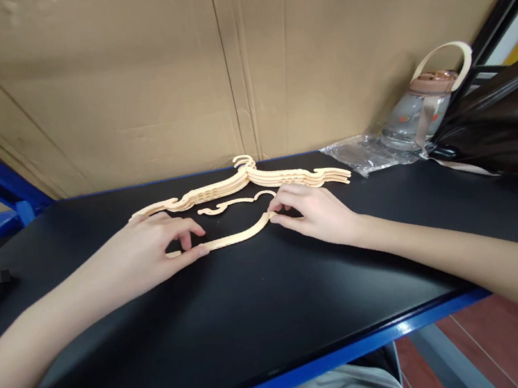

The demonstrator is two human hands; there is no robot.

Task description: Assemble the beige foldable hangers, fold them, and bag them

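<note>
A cream plastic hanger arm [240,232] lies low over the black tabletop between my two hands. My right hand [313,212] pinches its inner end between thumb and fingers; the exact joint there is partly hidden. My left hand [163,240] is at its outer end, thumb against the arm and the index finger curled apart above it. Just behind lies another hanger piece [229,205], with a curved hook [265,194] near my right fingers. Farther back, a stack of matching cream hangers [219,188] rests with the hooks pointing toward the cardboard.
Cardboard [149,80] stands along the back of the black table [275,302], which has a blue front edge [333,364]. To the right are a crumpled clear plastic bag [360,153], a water bottle [421,108] with a loop handle, and a dark shiny bag [505,118].
</note>
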